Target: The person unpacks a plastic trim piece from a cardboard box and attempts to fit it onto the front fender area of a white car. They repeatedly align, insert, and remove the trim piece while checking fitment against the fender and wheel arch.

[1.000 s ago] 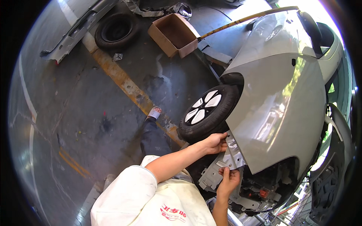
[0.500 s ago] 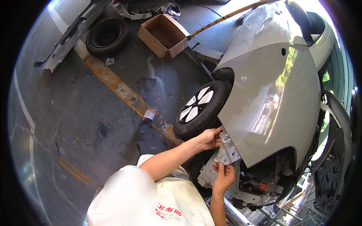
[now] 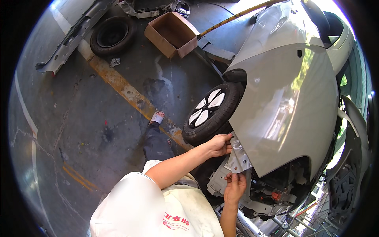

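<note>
A silvery metal bracket [image 3: 238, 155] with small holes lies along the lower edge of a pale grey-green car fender [image 3: 276, 118]. With fingers closed, my left hand [image 3: 219, 145] grips the bracket's upper end, beside the tyre of the front wheel [image 3: 211, 110]. My right hand [image 3: 235, 189] is just below the bracket's lower end, its thumb and fingers pinched together. Whatever is between those fingertips is too small to make out. Light grey metal structure [image 3: 218, 181] shows behind the bracket, between my two hands.
A cardboard box [image 3: 172, 35], a loose tyre [image 3: 112, 36] and a long grey body panel [image 3: 75, 39] lie on the floor. A yellow-brown pole [image 3: 233, 18] reaches toward the car. The open engine area [image 3: 276, 193] exposes parts. At far right hangs a dark panel [image 3: 347, 158].
My right hand has dropped slightly away from the bracket's lower end, uncovering a small hole there. The left hand keeps its grip in the same place.
</note>
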The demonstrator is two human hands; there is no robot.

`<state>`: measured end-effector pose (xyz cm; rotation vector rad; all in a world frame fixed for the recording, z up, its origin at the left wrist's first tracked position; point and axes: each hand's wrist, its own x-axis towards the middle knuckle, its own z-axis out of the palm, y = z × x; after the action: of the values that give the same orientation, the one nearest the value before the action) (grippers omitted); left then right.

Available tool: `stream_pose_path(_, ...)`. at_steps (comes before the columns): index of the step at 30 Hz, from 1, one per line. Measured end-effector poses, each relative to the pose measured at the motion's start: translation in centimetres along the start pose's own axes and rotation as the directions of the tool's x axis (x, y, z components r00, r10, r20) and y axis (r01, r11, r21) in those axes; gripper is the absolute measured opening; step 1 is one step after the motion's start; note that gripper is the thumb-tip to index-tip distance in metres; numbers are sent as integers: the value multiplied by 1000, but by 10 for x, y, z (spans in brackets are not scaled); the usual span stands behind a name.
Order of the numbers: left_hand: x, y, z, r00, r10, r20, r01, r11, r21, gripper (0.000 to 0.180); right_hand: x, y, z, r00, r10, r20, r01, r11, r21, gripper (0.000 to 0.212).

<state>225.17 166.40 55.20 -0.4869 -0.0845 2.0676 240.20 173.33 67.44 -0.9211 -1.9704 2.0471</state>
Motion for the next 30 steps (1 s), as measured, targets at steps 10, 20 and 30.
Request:
stream_pose_path(10,-1,4,-2,1000,-8,20,8,1000,18,33,6,3,-12,1000,-3,-5,2,987,-161,14)
stream_pose_path(20,-1,4,-4,999,3,54,-3,1000,10,33,13,-6,-14,997,33,69,-23,990,-142,12)
stream_pose_path(30,2,3,-3,999,-25,37,25,1000,15,36,12,-7,-13,998,8,66,2,989,-151,9)
